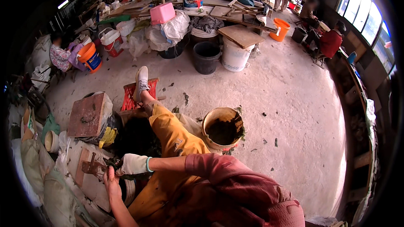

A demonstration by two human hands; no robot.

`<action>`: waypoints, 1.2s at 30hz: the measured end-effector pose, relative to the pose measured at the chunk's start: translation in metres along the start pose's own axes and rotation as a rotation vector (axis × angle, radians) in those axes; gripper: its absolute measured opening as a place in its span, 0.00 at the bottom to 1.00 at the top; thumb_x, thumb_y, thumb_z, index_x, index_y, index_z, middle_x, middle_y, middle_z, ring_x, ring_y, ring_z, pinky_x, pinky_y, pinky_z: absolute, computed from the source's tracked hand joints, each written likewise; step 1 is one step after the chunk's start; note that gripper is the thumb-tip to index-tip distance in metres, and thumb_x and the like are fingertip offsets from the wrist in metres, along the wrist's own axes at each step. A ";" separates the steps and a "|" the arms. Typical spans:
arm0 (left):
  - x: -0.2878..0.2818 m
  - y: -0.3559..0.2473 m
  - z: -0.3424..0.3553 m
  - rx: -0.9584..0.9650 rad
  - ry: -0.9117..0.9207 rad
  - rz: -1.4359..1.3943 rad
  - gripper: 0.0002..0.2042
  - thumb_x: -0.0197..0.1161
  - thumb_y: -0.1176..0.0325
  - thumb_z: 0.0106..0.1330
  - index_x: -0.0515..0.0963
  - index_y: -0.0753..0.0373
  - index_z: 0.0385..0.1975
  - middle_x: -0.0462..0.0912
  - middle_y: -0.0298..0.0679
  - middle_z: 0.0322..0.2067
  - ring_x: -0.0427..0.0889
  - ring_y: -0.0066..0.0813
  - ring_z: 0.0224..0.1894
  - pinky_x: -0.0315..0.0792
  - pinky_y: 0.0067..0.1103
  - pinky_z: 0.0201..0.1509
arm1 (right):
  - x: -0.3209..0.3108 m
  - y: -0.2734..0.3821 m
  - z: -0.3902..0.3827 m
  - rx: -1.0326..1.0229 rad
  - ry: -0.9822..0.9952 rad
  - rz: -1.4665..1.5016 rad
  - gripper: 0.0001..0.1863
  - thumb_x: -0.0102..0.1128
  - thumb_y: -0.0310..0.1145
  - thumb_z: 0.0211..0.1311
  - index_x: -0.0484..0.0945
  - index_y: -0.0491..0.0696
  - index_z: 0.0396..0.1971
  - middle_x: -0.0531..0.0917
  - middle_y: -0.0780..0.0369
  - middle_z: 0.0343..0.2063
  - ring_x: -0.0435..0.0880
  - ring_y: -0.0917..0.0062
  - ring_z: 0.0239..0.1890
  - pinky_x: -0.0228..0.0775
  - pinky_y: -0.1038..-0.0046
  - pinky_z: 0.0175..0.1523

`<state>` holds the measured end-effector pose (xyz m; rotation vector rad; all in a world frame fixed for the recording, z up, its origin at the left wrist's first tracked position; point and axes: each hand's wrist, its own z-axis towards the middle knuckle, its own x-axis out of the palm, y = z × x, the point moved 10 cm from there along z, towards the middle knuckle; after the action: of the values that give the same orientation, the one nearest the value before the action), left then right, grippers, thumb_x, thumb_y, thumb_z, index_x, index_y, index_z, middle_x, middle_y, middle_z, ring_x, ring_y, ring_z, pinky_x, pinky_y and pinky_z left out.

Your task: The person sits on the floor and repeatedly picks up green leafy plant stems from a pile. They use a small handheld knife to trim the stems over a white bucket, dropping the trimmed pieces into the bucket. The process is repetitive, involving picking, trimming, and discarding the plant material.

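My bare left hand [112, 183] and my right hand [132, 164], in a white glove with a teal cuff, meet at the lower left, closed around some dark green leafy material [112, 163]. Just left of them is a rusty metal tool [92, 167] on a wooden board [94, 191]. A round container [130, 191] shows partly beneath my hands. My outstretched leg [166, 130] in ochre trousers lies beside a heap of dark material [139, 138]. A cream bucket [208, 139] with dark leafy matter inside stands to the right of my leg.
A square board on a bundle [86, 115] and sacks [54, 193] are at the left. Buckets [235, 59], bags and piled boards fill the back. A seated person [59, 56] works at the left, others [328, 42] at the right and back. A long ledge runs beneath the right windows.
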<state>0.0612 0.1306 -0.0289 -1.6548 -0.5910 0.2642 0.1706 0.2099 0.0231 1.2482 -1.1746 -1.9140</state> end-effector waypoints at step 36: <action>0.012 -0.049 -0.011 0.165 -0.047 0.356 0.19 0.59 0.63 0.68 0.57 0.53 0.18 0.53 0.21 0.19 0.52 0.09 0.21 0.46 0.14 0.20 | -0.009 -0.002 0.002 0.109 0.062 0.182 0.23 0.63 0.48 0.59 0.80 0.37 0.29 0.71 0.45 0.19 0.67 0.91 0.27 0.68 0.72 0.32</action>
<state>0.0657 0.1311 0.0225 -1.5891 -0.2969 0.5965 0.1722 0.2194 0.0255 1.2026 -1.3273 -1.6878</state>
